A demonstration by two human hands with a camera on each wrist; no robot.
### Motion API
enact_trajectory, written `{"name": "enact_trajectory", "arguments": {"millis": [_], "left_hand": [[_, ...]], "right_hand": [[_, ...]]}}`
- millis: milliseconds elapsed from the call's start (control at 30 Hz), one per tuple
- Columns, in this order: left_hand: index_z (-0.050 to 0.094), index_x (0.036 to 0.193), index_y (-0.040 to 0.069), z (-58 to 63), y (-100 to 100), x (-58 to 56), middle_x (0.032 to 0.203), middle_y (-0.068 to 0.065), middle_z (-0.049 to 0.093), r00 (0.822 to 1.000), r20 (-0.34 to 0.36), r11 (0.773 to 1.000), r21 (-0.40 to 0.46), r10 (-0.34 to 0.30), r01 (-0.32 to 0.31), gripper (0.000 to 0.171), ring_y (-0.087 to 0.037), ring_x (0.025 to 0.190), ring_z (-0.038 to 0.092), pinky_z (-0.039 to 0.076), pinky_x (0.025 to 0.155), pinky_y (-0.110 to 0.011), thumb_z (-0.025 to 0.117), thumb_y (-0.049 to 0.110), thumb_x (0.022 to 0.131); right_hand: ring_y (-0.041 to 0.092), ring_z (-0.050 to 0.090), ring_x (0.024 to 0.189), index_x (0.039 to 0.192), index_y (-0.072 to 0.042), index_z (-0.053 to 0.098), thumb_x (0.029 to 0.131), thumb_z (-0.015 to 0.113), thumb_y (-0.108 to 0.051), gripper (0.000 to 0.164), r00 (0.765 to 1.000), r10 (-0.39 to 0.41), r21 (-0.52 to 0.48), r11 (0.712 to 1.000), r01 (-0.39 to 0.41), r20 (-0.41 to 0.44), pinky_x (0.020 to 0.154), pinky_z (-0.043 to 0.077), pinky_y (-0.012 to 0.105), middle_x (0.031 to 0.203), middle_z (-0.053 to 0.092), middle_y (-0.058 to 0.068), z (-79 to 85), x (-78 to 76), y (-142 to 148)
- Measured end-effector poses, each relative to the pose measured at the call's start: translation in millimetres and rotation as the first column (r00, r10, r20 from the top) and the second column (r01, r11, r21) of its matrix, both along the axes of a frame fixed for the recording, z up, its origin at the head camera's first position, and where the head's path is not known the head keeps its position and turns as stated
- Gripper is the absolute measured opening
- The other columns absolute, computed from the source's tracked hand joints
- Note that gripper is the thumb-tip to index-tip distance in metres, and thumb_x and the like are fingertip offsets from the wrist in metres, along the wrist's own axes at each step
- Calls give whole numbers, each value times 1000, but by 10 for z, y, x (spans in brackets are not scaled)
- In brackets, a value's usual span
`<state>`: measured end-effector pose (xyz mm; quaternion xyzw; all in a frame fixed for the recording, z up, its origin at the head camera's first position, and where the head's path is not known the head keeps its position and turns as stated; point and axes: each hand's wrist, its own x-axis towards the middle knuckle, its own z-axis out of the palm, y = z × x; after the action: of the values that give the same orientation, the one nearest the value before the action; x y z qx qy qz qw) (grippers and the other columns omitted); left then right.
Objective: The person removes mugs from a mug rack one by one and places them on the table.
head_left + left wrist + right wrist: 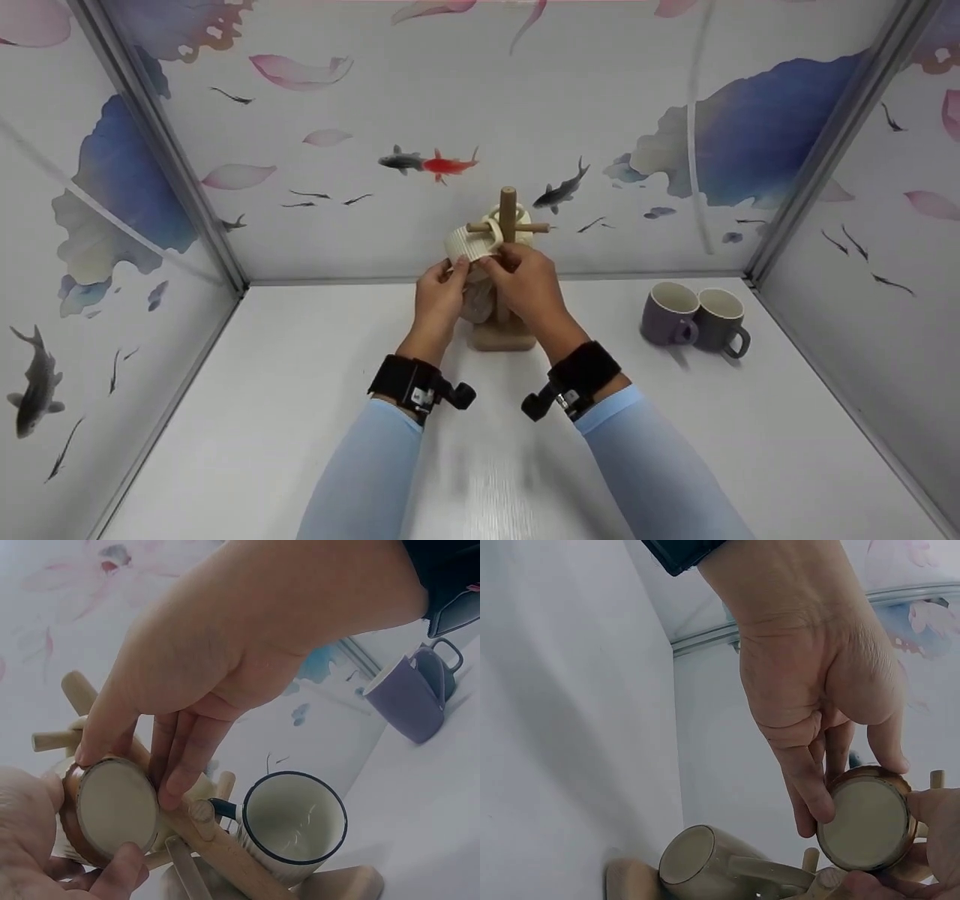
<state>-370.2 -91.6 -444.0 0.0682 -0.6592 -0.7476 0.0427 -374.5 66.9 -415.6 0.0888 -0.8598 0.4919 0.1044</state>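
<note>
Both hands hold a cream ribbed mug (466, 244) near the top of a wooden mug tree (508, 199). My left hand (439, 296) grips it from the left, thumb at its lower edge. My right hand (531, 285) pinches it from the right, close to the handle. That handle loops around a peg (536, 228) in the head view. Both wrist views show the mug's round pale base (118, 806) with a brown edge, fingers of both hands about it. In the right wrist view my left hand (817, 690) comes from above, my right (937, 847) from the lower right.
A dark-rimmed mug (294, 817) hangs on the tree's right side, and a greyish mug (705, 862) hangs low at its left. A purple mug (666, 319) and a dark grey mug (718, 322) stand together on the right. A patterned back wall (337, 225) rises behind.
</note>
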Motion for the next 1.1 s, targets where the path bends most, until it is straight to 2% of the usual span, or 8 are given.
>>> {"name": "enact_trajectory", "arguments": {"millis": [167,333,533,833,1100], "left_hand": [[53,167,3,4,5,15,154,-17,69,1000,11,1000,-4,7,-7,66,-31,142,70,57,123,-46,64,44,117],[53,167,2,46,4,29,154,-18,69,1000,-10,1000,16,26,-25,65,-31,142,70,57,123,-48,65,43,117],[50,168,1,65,-16,60,154,-20,69,998,-43,996,71,50,-46,64,-32,144,70,58,122,-48,65,39,117],[51,167,1,40,-34,101,150,-20,69,994,-62,993,82,91,-85,63,-33,140,71,60,120,-49,66,38,117],[50,166,0,-12,-52,175,151,-21,66,984,-110,977,176,143,-122,62,-32,140,71,64,112,-39,68,33,116]], "right_hand": [[26,80,121,146,-11,76,110,78,-41,46,1000,-6,-3,1000,6,15,104,66,47,131,83,10,1,15,-1],[25,79,123,145,-14,77,109,78,-43,46,1000,-13,-5,1000,13,-2,105,65,48,131,83,9,16,2,-16],[25,79,125,148,-14,75,109,79,-42,48,999,32,-46,998,-32,-14,107,66,47,134,82,9,18,-18,-39],[29,78,128,146,-11,75,110,79,-38,45,997,71,-59,996,-74,-38,109,65,48,135,82,12,20,-9,-60],[28,81,125,147,-12,75,108,82,-35,46,991,114,-79,990,-119,-69,106,67,47,133,83,11,7,-14,-112]]}}
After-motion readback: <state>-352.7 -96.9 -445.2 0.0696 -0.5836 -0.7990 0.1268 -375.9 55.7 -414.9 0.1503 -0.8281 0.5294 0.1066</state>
